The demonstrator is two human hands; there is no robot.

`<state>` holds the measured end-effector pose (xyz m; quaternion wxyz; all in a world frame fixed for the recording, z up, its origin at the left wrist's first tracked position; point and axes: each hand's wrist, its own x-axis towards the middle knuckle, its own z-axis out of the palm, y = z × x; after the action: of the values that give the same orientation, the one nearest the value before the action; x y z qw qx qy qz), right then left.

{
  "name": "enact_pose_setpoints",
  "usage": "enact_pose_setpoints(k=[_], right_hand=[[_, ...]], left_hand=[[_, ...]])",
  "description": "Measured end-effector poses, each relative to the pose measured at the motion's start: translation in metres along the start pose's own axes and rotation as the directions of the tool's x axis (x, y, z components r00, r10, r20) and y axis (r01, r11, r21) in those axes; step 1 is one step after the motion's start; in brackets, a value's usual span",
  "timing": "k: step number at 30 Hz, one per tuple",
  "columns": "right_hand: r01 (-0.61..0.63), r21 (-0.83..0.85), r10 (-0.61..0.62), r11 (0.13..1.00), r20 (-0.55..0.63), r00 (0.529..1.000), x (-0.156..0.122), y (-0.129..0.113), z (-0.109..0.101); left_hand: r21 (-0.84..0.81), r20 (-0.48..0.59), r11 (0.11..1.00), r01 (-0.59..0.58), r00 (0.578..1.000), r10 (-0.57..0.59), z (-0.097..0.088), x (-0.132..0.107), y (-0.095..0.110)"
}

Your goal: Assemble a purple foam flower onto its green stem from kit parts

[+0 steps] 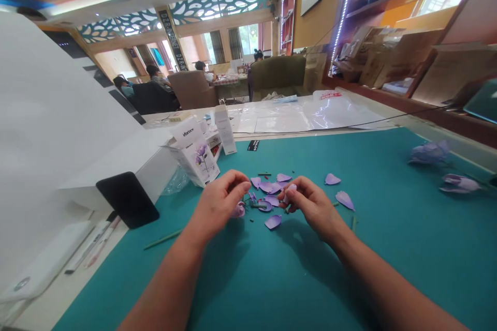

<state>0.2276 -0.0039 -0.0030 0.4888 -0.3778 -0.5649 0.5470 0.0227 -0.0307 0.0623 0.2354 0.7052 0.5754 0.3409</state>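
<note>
My left hand (pixel 219 197) is curled over a partly built purple flower (pixel 238 210) on the teal mat (pixel 388 248), its fingers closed round it. My right hand (pixel 310 202) pinches a small purple petal piece (pixel 290 189) between thumb and fingers. Between and around the hands lie several loose purple petals (pixel 272 221), with more further right (pixel 344 199). Small green stem bits (pixel 264 174) lie among them.
An open white product box with a flower picture (pixel 196 155) stands left of the hands, a taller white box (pixel 225 129) behind it. A black phone (pixel 127 199) lies at the left. Two finished purple flowers (pixel 430 153) rest at the right. People sit at far tables.
</note>
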Motion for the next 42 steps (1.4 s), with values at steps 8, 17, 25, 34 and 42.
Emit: enact_pose_setpoints(k=[8, 17, 25, 34, 42], right_hand=[[-0.002, -0.033, 0.002, 0.999, -0.009, 1.0, 0.002, 0.0, -0.001], [-0.026, -0.053, 0.025, 0.998, -0.025, 0.999, 0.006, 0.004, -0.005], [0.083, -0.17, -0.077, 0.982, 0.039, 0.996, 0.005, 0.009, -0.008], [0.221, -0.428, -0.207, 0.877, 0.079, 0.975, 0.004, 0.009, -0.005], [0.246, -0.523, -0.239, 0.816, 0.082, 0.968, 0.005, 0.01, -0.006]], left_hand=[[0.283, 0.237, 0.949, 0.137, 0.949, -0.208, -0.038, -0.009, -0.044], [0.411, 0.358, 0.912, 0.005, 0.919, -0.166, -0.025, 0.024, -0.045], [0.543, 0.503, 0.828, -0.142, 0.844, -0.186, -0.007, 0.059, -0.032], [0.63, 0.59, 0.747, -0.212, 0.757, -0.282, 0.013, 0.083, -0.029], [0.687, 0.599, 0.69, -0.228, 0.715, -0.36, 0.028, 0.09, -0.031]])
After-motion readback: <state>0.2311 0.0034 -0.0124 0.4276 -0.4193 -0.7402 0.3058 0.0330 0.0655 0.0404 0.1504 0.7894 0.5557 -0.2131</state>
